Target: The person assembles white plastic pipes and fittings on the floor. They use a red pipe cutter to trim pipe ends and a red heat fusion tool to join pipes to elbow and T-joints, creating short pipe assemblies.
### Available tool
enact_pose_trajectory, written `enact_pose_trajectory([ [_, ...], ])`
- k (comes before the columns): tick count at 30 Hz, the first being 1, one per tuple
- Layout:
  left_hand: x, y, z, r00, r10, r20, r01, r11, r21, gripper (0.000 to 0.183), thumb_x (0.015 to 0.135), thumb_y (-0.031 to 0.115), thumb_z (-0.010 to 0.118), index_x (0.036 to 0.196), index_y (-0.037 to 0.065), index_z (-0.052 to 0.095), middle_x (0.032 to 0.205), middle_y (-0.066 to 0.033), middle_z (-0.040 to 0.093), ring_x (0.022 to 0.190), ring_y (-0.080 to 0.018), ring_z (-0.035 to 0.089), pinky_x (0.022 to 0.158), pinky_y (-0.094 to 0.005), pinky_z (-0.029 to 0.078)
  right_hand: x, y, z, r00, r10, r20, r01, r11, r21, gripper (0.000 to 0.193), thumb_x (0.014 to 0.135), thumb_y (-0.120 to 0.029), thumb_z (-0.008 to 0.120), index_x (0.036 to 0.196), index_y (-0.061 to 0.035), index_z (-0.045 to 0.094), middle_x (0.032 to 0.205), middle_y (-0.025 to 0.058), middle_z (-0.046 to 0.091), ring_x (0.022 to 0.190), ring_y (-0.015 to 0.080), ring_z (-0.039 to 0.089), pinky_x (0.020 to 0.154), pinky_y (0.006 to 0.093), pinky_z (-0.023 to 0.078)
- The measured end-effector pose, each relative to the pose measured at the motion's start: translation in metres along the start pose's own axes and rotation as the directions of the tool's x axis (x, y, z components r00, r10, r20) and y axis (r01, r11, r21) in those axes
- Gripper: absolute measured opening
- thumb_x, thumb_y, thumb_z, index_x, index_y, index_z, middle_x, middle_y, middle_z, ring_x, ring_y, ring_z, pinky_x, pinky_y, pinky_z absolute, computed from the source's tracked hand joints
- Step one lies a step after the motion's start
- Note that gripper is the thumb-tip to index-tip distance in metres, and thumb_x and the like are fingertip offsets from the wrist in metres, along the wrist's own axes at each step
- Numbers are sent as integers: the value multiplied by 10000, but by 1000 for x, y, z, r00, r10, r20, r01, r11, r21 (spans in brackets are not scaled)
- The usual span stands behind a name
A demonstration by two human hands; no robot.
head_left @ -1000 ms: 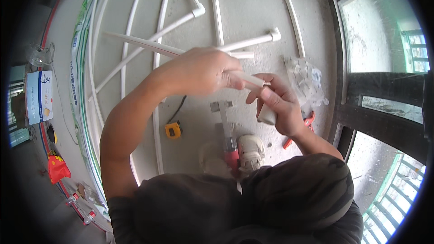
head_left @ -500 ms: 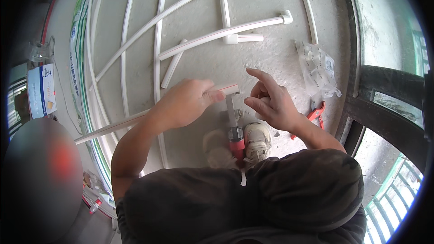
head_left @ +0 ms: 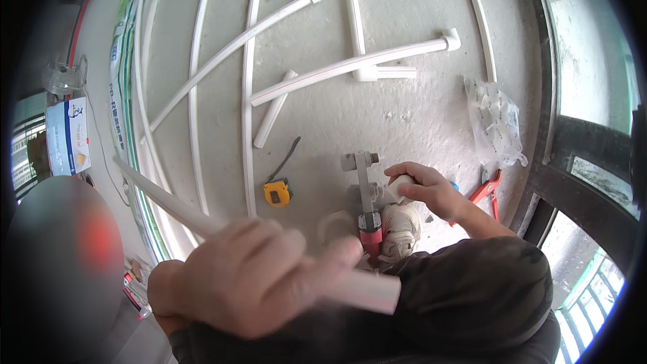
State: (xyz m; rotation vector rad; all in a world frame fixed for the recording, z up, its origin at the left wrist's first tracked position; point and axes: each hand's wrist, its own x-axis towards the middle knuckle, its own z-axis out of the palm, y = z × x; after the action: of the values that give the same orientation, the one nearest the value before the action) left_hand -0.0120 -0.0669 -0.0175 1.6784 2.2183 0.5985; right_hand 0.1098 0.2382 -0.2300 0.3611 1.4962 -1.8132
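Your left hand has swung back from the fusion welder, wrapping white pipe, end seemingly kept clear; right hand pinches white fitting beside welder.

White pipe, yellow tape measure (partly black)

Daylight from the dark-framed glass window at right glares toward the lower corner and brightens the grey concrete floor. The bare left hand and its white plastic pipe are blurred; a grey rounded shape lies unfocused; black fisheye edges curve.
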Motion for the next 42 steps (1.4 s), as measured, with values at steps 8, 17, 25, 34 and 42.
enact_pose_trajectory([
  [8,1,56,14,935,-209,-287,204,978,-49,466,765,125,861,1214,106,737,708,-50,570,526,-196,542,493,-319,466,-13,1,7,989,50,-139,-30,990,140,427,1103,-356,575,1298,24,597,1006,103,675,914,179,694,844,322,544],
  [17,-38,-4,81,740,-562,370,666,692,-279,518,1037,290,653,1478,26,589,1210,-190,741,973,-422,707,877,-460,549,-23,52,-3,993,86,-80,-75,988,132,427,1098,-351,629,1289,30,611,978,46,674,760,105,611,660,269,506],
  [25,-66,-41,203,625,-672,399,750,657,-68,398,1072,400,579,935,30,632,934,-183,722,903,-405,701,777,-508,523,3,87,-4,991,130,37,-133,985,108,478,1118,-441,562,1250,14,626,1005,67,699,768,115,638,646,271,507],
  [34,-84,-55,244,604,-734,311,792,597,-129,357,1022,353,666,910,20,600,862,-203,692,810,-449,668,697,-540,491,8,68,-16,994,110,11,-110,994,28,339,1053,-268,557,1256,-6,624,1025,66,701,841,136,625,763,303,500],
  [42,-89,-52,248,553,-767,327,833,526,-175,344,1067,368,611,961,42,628,823,-168,706,774,-400,699,690,-497,524,7,32,-11,995,95,-34,-100,975,-200,384,910,-202,546,1175,30,702,778,20,619,739,99,566,662,283,441],
])
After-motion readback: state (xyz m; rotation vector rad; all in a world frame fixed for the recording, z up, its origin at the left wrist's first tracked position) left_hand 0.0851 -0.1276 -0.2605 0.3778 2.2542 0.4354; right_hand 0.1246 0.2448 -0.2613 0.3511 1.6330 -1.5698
